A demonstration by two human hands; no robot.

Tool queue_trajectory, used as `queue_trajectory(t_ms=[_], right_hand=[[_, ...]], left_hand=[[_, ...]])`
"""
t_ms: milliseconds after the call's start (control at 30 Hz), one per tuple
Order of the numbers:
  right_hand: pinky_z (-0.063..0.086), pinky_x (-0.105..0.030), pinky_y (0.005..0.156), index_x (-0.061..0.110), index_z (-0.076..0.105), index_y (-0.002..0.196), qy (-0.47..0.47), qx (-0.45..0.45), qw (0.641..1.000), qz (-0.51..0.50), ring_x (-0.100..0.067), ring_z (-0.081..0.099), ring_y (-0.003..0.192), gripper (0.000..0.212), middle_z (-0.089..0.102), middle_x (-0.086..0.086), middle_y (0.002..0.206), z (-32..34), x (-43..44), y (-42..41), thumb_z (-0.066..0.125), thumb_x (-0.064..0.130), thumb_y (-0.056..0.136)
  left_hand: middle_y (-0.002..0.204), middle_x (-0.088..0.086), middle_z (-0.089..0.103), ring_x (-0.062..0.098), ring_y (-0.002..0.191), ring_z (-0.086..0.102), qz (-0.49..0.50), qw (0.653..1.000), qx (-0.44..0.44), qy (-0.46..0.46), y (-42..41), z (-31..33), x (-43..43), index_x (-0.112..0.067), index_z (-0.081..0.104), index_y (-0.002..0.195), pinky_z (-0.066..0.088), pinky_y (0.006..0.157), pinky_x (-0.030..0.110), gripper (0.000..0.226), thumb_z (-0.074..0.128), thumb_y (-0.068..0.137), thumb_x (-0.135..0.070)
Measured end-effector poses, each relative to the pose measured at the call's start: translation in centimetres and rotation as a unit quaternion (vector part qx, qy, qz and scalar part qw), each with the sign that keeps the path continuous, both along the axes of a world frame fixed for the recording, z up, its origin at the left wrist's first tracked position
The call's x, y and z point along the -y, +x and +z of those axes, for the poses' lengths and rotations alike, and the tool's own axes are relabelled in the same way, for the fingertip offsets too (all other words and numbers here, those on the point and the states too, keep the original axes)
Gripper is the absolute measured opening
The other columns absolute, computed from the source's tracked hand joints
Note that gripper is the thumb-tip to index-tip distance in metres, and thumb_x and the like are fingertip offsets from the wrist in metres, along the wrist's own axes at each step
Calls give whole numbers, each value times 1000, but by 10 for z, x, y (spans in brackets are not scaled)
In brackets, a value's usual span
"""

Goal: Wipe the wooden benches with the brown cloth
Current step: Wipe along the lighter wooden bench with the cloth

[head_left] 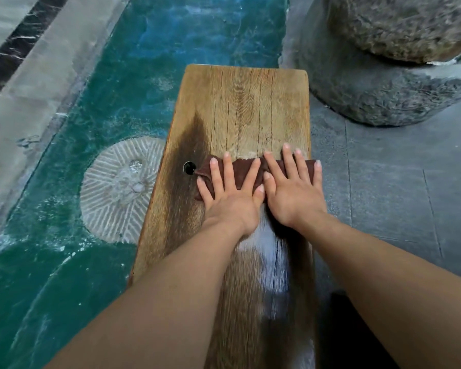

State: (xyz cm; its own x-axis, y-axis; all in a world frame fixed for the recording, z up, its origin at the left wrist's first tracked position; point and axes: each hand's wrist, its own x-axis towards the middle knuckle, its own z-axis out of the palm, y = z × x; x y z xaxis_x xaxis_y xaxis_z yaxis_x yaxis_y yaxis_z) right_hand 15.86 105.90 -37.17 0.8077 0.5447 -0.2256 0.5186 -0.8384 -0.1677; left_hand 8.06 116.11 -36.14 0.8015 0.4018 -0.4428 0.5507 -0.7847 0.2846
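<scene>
A long wooden bench [253, 105] runs away from me down the middle of the view. A brown cloth [244, 170] lies crosswise on it, about halfway along. My left hand [230, 194] and my right hand [290, 191] press flat on the cloth side by side, fingers spread and pointing away from me. The wood near me and along the left edge looks dark and wet; the far end is pale and dry. A small round hole [189, 167] in the bench sits just left of the cloth.
Green water [155, 49] fills a pool left of the bench, with a round grooved millstone [117, 187] set in it. A large rough stone block [383, 62] stands at the far right on grey paving [389, 195]. A pale stone border [37, 83] lines the pool's far left.
</scene>
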Motion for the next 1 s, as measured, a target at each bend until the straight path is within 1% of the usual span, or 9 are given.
queue_trajectory(t_ms=[167, 267, 433, 533, 600, 700, 833, 933, 1000], right_hand=[[-24, -43, 109, 45, -6, 148, 2, 7, 999, -38, -12, -22, 143, 51, -18, 6, 159, -1, -11, 11, 7, 47, 99], [-20, -45, 111, 46, -5, 148, -9, -2, 999, -46, -12, -21, 144, 51, -18, 6, 159, 0, -13, 12, 9, 47, 99], [-24, -43, 109, 48, -8, 147, -24, -1, 999, -28, -9, -23, 142, 52, -19, 7, 158, 1, -11, -19, 8, 49, 97], [-29, -39, 104, 48, -12, 145, -16, -17, 1000, -11, -7, -28, 140, 53, -23, 8, 157, 6, -11, -56, 3, 52, 95], [-34, -38, 101, 47, -18, 144, -20, -26, 999, 4, -6, -35, 135, 53, -29, 9, 153, 8, -10, -84, -2, 52, 93], [-37, -38, 99, 46, -22, 143, -25, -38, 999, 23, -7, -45, 127, 54, -33, 7, 150, 11, -6, -127, -5, 51, 92], [-38, -40, 99, 43, -30, 138, -37, -91, 993, 60, -11, -47, 127, 51, -38, 3, 149, 22, 8, -178, -2, 49, 96], [-39, -40, 98, 41, -32, 139, -39, -121, 988, 82, -12, -48, 127, 52, -41, 3, 148, 27, 19, -205, 0, 47, 99], [-40, -40, 96, 41, -31, 140, -40, -137, 985, 100, -13, -49, 126, 52, -42, 3, 147, 32, 24, -212, 2, 46, 100]], left_hand=[[147, 4, -45, 28, 133, -42, -24, 1000, 8, 3, 17, -3, -11, -50, -25, 139, -26, 103, 56, 51, 8, 100, -50], [149, 3, -42, 27, 134, -41, -32, 999, 16, 2, 15, -1, -12, -48, -22, 142, -27, 103, 54, 52, 8, 100, -49], [150, 0, -40, 25, 136, -39, -18, 999, 32, 10, -22, -2, -8, -47, -23, 140, -30, 102, 50, 52, 9, 100, -50], [141, -3, -47, 22, 134, -41, -9, 999, 31, 8, -60, 0, -10, -49, -30, 132, -28, 104, 50, 50, 7, 98, -53], [134, -3, -54, 20, 129, -47, 3, 1000, 14, 15, -89, 2, -11, -52, -38, 125, -28, 105, 50, 51, 4, 97, -56], [135, -2, -55, 19, 122, -53, 12, 999, -17, 26, -133, 6, -4, -51, -47, 117, -27, 106, 49, 54, 1, 95, -58], [136, 0, -54, 22, 124, -51, 10, 997, -72, 31, -188, 16, 9, -49, -46, 122, -25, 107, 49, 55, 1, 95, -59], [136, 1, -55, 23, 120, -54, 26, 994, -97, 32, -216, 21, 23, -48, -49, 120, -24, 107, 49, 54, -3, 94, -59], [135, 2, -56, 23, 120, -54, 34, 992, -120, 26, -226, 25, 30, -48, -50, 119, -24, 107, 49, 56, -1, 95, -58]])
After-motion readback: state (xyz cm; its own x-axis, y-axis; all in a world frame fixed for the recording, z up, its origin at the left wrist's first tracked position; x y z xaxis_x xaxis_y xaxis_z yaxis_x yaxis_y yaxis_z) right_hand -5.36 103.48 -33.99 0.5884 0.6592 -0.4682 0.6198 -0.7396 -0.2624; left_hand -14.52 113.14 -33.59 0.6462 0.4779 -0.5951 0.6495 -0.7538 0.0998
